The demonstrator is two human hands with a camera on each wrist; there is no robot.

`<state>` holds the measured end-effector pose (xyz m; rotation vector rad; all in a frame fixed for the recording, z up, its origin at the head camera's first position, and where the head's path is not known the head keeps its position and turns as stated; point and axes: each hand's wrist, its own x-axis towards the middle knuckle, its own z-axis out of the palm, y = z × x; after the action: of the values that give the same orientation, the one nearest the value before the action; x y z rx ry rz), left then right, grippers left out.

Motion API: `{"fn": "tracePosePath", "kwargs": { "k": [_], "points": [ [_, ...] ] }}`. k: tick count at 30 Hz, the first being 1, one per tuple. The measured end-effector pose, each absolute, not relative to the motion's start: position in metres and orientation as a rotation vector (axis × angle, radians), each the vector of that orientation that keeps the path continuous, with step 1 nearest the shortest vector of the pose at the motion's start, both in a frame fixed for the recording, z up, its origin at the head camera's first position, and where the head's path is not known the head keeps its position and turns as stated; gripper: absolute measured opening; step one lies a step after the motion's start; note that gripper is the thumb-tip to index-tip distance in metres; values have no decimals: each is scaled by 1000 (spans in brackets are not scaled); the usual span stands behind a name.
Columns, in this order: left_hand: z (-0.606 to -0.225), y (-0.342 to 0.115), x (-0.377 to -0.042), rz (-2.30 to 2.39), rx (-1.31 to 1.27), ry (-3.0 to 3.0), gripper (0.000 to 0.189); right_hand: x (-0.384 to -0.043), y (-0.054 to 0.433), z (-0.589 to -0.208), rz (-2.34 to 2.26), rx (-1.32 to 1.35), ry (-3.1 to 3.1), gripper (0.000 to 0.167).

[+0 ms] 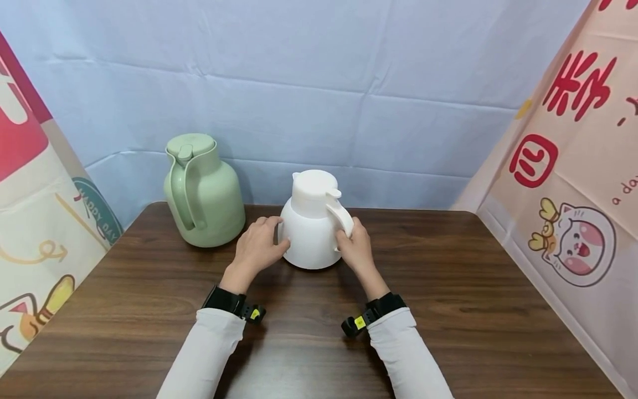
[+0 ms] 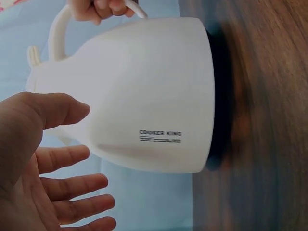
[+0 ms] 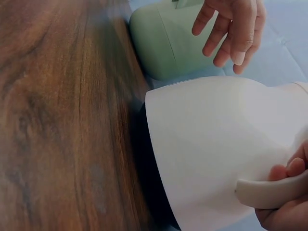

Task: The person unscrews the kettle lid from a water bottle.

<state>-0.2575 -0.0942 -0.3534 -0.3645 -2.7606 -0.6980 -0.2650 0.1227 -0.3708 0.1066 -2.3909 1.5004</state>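
A white vacuum jug (image 1: 310, 241) stands on the wooden table, its handle (image 1: 341, 215) turned to the right. My right hand (image 1: 356, 249) grips that handle, with fingers curled round it in the right wrist view. On the jug's left side is my left hand (image 1: 259, 244), fingers spread and thumb apart. A gap shows between this hand and the white body in the right wrist view. Dark lettering (image 2: 160, 133) reading "COOKER KING" is printed low on the jug in the left wrist view.
A green vacuum jug (image 1: 211, 199) stands at the table's back left, its handle facing the front. Behind the table (image 1: 478, 288) hangs a pale blue cloth (image 1: 299, 111). Printed cloths flank it, the right one (image 1: 563, 166) bearing red characters.
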Motion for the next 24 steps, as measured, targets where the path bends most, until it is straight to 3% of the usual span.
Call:
{"fn": "tracePosePath", "kwargs": {
  "k": [24],
  "points": [
    [-330, -86, -232, -603, -547, -2596, 42, -244, 139, -370, 1568, 171, -2422, 18]
  ]
}}
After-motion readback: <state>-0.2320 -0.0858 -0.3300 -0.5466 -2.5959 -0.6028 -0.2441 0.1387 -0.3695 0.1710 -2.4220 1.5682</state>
